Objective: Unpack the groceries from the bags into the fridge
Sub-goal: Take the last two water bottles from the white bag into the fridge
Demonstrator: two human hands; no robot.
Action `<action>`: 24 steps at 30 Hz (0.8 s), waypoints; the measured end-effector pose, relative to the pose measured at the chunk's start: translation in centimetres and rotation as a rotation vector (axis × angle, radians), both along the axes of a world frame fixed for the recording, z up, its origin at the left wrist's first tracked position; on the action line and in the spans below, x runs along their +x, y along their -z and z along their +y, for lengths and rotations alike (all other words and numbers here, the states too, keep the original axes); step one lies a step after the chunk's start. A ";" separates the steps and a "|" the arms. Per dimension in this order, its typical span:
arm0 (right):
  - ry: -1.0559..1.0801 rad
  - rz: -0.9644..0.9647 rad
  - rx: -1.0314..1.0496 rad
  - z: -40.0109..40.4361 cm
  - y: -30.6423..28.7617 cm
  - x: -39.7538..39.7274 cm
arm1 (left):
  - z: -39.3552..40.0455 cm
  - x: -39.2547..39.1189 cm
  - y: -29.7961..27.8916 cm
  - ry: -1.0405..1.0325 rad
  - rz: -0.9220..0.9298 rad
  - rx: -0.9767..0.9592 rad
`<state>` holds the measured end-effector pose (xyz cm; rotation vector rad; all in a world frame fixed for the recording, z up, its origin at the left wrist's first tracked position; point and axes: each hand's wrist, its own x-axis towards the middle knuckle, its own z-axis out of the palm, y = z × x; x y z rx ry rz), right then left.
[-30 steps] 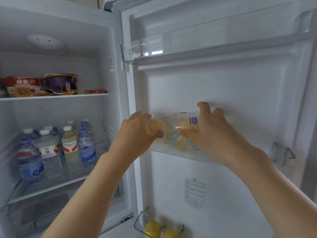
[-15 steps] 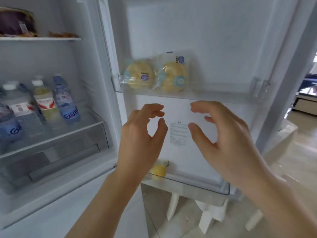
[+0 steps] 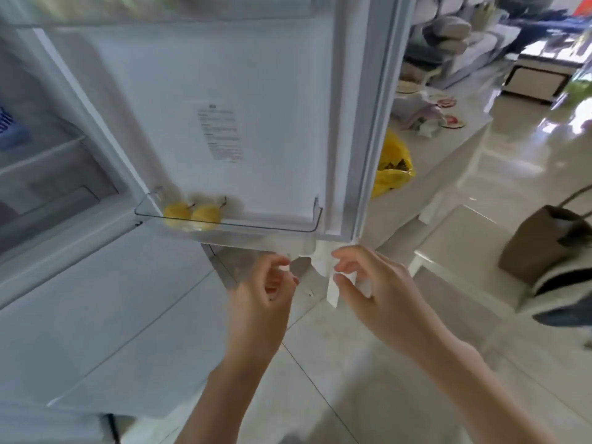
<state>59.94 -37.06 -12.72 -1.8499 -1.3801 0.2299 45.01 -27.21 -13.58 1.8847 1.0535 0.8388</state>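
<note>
Fridge door (image 3: 256,75) inner lining: smooth white plastic, faint sheen. Printed paper label (image 3: 220,133) stuck flat on it, matt. Lowest door bin (image 3: 315,219): clear, glossy plastic. Two pears (image 3: 192,214) in it, yellow skin, dull finish. Floor tiles (image 3: 368,363): pale, polished, strongly reflective. Yellow bag (image 3: 392,168) on the table: thin, crinkled, shiny plastic. Brown bag (image 3: 538,248) on the floor: matt, paper-like. Table (image 3: 448,149) top: smooth, white, semi-gloss.

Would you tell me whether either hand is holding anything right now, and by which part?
Nothing is held: the left hand and right hand are both empty, fingers loosely curled, below the fridge door.
</note>
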 end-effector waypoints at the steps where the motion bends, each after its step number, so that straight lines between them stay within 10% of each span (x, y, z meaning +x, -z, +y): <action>1: 0.008 0.015 -0.023 -1.5 1.0 1.1 | -1.5 1.3 1.0 0.014 0.032 -0.015; 14: 0.110 0.248 -0.415 -18.9 10.9 17.5 | -18.6 17.2 10.4 0.218 0.384 -0.165; 24: 0.176 0.340 -0.490 -19.3 13.4 26.5 | -17.5 26.3 13.0 0.310 0.539 -0.175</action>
